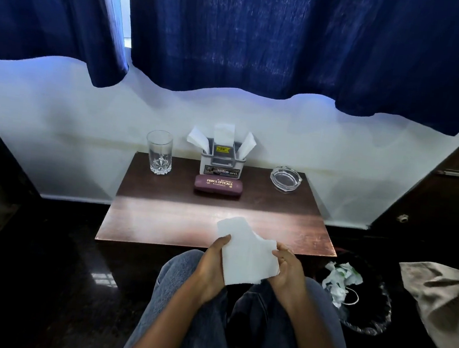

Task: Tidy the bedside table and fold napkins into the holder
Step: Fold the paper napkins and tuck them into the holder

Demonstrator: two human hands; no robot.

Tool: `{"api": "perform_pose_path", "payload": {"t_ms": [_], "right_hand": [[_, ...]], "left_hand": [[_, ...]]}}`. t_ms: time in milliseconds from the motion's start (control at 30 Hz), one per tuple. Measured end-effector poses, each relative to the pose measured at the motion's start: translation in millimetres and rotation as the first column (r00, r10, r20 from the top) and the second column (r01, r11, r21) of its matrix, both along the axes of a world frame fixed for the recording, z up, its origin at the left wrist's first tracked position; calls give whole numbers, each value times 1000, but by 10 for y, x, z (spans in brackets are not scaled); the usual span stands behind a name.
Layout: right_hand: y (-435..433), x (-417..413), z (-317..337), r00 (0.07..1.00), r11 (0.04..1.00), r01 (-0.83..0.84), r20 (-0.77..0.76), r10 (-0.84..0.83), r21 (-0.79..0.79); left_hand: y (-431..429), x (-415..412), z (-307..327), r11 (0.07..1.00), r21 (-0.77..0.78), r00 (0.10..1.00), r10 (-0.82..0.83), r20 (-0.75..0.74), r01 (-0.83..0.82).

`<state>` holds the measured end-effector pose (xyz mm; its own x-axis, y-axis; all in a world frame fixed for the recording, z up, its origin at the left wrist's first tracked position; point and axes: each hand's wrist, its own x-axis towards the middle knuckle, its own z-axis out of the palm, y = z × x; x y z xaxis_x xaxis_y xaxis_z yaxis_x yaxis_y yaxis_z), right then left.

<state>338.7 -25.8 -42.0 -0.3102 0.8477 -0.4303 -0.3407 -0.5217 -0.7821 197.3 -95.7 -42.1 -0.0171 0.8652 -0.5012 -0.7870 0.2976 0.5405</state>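
Observation:
A white napkin is held above my lap at the table's near edge. My left hand grips its left side and my right hand grips its right side. The napkin is partly folded, with an uneven top edge. At the back middle of the brown bedside table stands a white and grey holder with three folded napkins sticking up out of it. A maroon glasses case lies just in front of the holder.
A drinking glass stands at the table's back left and a glass ashtray at the back right. A dark bin with crumpled paper sits on the floor to the right. Blue curtains hang behind.

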Motion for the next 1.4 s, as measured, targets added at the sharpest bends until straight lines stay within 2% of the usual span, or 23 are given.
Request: {"api": "perform_pose_path", "payload": {"t_ms": [67,233,333,500,633,700,767,833,933,1000,1100,1233,1333,1400], "right_hand": [[-23,8,6,1000,1000,-19,22,19,16],[-89,1,65,970,968,-237,-72,232,-79],[-119,14,85,956,957,-278,-119,267,-82],[-32,90,74,988,994,-111,-110,111,12],[58,145,-62,997,1000,9,-72,-8,7],[78,164,-80,996,997,73,-57,-73,10],[82,173,-52,990,989,142,1,-142,41],[68,163,1,974,972,206,71,-214,111],[76,192,7,939,931,282,133,-318,232],[90,227,-11,938,923,255,159,-309,289],[85,238,-9,948,935,190,192,-254,298],[87,204,5,937,938,194,230,-264,288],[79,177,-35,894,908,187,317,-316,375],[51,159,-27,840,865,135,407,-358,483]], "left_hand": [[-10,-17,32,1000,2,1000,8,5,-8],[-23,-59,81,999,28,1000,-17,18,16],[-31,-73,104,999,49,999,-25,40,23],[-19,-80,102,1000,15,1000,-21,-4,21],[9,-53,108,999,34,999,0,-37,1],[32,-32,99,996,80,989,61,-132,-51],[32,17,110,982,109,940,178,-291,-152],[29,70,106,960,157,833,280,-477,-232],[20,141,66,934,279,661,354,-661,-222],[33,134,49,937,292,556,348,-755,-191],[42,113,16,959,228,481,282,-830,-168],[41,108,9,957,238,391,285,-875,-165],[43,117,-12,948,278,310,315,-897,-158],[39,117,-17,941,298,292,334,-896,-160]]}}
